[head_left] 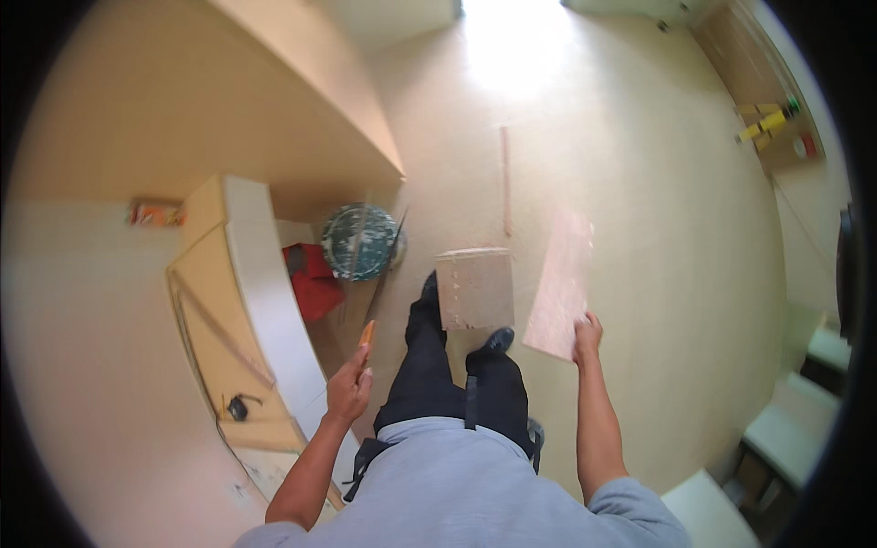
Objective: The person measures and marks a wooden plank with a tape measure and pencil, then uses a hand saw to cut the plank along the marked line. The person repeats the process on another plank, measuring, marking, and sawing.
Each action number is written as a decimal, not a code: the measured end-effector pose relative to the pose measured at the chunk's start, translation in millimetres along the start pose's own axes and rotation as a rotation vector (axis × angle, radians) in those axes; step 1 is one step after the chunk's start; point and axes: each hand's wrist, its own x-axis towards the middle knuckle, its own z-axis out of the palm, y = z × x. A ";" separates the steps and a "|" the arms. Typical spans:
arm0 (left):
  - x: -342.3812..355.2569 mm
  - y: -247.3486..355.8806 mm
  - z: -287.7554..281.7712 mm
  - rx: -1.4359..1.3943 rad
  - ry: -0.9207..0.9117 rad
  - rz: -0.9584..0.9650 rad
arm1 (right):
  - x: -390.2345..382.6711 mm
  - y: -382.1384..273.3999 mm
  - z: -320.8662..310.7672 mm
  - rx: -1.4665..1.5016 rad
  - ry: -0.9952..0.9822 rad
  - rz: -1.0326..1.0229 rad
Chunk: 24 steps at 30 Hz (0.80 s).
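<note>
My right hand [589, 336] grips a pale, pinkish wooden board [561, 288] by its near right edge and holds it tilted off to the right of my legs. My left hand [349, 388] is closed around a short orange object [367, 333] that points up from the fingers; its exact kind is too small to make out. Between my feet and the floor strip ahead lies a squarish wooden block or panel [475, 290], touched by neither hand.
At left stand a bench with a white front [265, 247], a small black tool [239, 406] on it, a paint-spattered green bucket [359, 239] and a red bag [315, 285]. A thin wood strip [505, 183] lies ahead. A yellow tool [766, 125] rests at far right; pale furniture [790, 425] lines the right.
</note>
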 end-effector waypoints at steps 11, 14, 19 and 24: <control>-130.7 47.9 -5.3 0.412 0.493 -0.056 | -37.5 -21.2 -48.8 0.112 -0.344 0.019; -151.1 30.7 -19.9 0.544 0.650 -0.202 | -54.0 -28.3 -42.1 0.102 -0.408 -0.013; -137.9 -24.5 -42.3 0.581 0.796 -0.464 | -76.7 -40.8 -16.9 0.021 -0.494 -0.019; -91.2 -96.0 -66.2 0.649 0.775 -0.690 | -87.9 -44.0 7.3 -0.073 -0.541 -0.093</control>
